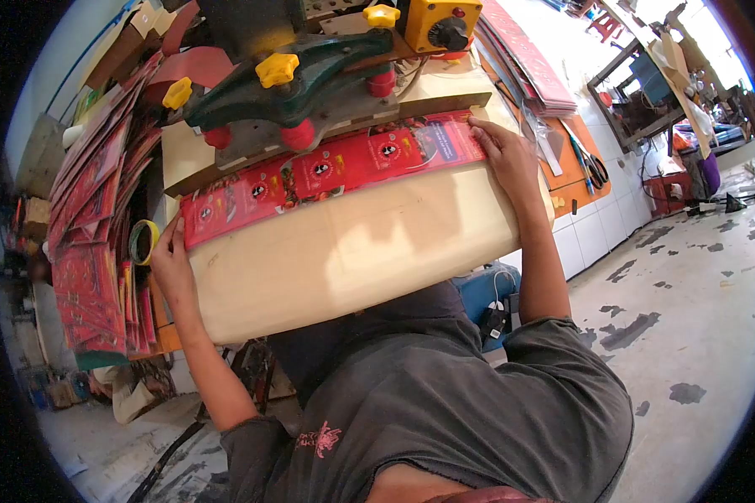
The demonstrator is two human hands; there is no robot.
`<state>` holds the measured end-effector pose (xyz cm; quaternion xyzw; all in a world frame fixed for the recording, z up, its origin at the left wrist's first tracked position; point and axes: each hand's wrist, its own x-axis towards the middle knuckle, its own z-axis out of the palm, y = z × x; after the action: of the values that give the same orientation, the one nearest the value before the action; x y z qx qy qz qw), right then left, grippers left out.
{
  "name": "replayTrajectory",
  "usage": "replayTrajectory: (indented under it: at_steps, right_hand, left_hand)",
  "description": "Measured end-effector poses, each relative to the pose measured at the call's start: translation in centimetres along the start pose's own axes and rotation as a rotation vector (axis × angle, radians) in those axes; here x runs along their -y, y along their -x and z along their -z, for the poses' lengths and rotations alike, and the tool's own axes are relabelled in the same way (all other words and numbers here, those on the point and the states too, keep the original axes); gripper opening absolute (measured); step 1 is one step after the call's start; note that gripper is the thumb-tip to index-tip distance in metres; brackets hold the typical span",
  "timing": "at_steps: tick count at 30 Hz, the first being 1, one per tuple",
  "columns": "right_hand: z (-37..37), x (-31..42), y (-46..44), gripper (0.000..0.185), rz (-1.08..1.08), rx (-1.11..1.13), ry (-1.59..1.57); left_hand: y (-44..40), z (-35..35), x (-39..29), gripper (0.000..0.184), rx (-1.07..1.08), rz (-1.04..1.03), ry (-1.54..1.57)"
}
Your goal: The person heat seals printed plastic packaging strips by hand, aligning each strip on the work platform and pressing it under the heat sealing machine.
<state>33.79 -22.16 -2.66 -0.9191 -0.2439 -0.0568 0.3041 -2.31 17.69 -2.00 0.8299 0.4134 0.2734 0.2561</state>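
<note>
A long red printed sheet (323, 172) lies across a cream-coloured board (352, 243), its far edge against the press (289, 109). My left hand (173, 256) pinches the sheet's left end, fingers pressed together at the board's edge. At the opposite end, my right hand (509, 159) grips the sheet's right corner, thumb on top. Some of the fingers on both hands are hidden. Above the sheet stands the press's dark green frame with a yellow knob (277, 70) and red feet.
Stacked red printed sheets (92, 226) crowd the left side, near a roll of yellow tape (143, 242). To the right are scissors (594, 168) on an orange surface and another red stack (533, 67). A yellow control box (442, 27) sits at the top.
</note>
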Motion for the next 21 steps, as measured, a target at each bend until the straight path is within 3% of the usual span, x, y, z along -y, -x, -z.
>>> replayTrajectory:
  at_steps: [4,7,10,21]
  right_hand:
    - [0.5,0.7,0.5,0.031,-0.036,-0.001,-0.051]
    - [0.3,0.7,0.3,0.033,-0.014,0.067,-0.198]
    - [0.2,1.0,0.3,0.036,0.041,0.052,-0.120]
    - [0.6,1.9,0.2,0.036,0.031,0.069,-0.074]
  left_hand:
    - [-0.4,-0.2,1.2,0.039,-0.003,-0.057,0.022]
    - [0.5,0.5,-0.8,0.041,-0.019,0.013,0.000]
    - [-0.8,-0.8,3.6,0.034,-0.081,-0.105,-0.009]
    - [-0.2,0.0,1.1,0.031,-0.061,-0.018,0.045]
